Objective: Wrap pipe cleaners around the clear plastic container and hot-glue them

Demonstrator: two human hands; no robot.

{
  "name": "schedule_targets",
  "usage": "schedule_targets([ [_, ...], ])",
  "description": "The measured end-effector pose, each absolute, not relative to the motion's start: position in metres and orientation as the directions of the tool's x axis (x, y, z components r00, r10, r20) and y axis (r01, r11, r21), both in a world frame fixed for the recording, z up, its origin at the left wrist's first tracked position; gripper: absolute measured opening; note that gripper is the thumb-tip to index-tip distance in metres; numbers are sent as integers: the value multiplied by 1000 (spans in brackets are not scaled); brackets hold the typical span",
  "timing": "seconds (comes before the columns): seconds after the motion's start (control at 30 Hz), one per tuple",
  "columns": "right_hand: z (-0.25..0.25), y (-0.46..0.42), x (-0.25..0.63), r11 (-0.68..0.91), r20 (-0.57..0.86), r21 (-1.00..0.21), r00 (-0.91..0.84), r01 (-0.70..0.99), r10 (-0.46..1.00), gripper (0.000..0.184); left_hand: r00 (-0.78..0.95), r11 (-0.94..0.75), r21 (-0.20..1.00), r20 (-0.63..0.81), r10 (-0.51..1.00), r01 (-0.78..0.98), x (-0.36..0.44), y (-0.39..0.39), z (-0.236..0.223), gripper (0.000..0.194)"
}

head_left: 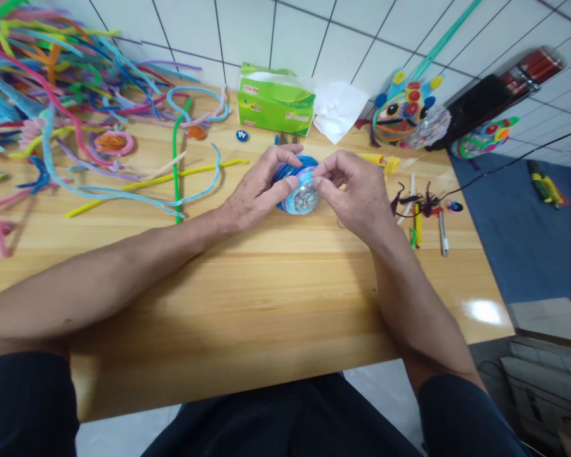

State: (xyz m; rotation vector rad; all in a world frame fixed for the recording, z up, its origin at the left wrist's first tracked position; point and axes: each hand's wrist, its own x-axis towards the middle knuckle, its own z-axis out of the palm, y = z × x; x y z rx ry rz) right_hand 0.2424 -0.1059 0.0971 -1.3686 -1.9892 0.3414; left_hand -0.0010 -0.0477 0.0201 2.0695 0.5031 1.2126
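Note:
A small round craft piece point(306, 198) lies on its side near the middle of the table. It is wound with blue, lilac and light blue pipe cleaners, and a clear, glittering end faces me. My left hand point(261, 185) is closed around its left side, thumb on the front rim and fingers over the top. With thumb and forefinger, my right hand point(356, 189) pinches the light blue pipe cleaner at the upper right rim. The fingers partly cover the wound sides.
A heap of coloured pipe cleaners point(71, 82) spreads over the left. Behind are a green tissue pack point(273, 105) and a blue button point(242, 136). Two decorated bottle figures point(404, 114) and a red-and-black flask point(490, 101) stand right, with a utility knife point(443, 235) nearer on the table point(266, 292).

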Motion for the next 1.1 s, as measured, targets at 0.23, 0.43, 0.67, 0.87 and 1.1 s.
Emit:
schedule_targets([
  [0.23,99,-107,240,408,390,-554,-206,725,897,26,499,-712,696,651,573,-90,-1,-36,8,48],
  [0.43,95,-106,240,408,389,-566,-204,717,898,22,516,-698,715,612,599,-38,-1,-39,13,49],
  [0.67,94,-104,244,395,381,-611,-183,686,906,30,496,-710,704,626,602,-26,0,-41,13,59],
  [0.87,96,-105,243,381,360,-625,-181,681,915,23,498,-777,627,660,562,47,-3,-40,16,63],
  [1.1,94,-103,243,381,383,-632,-155,675,911,29,483,-754,656,653,584,26,-2,-42,18,63],
])
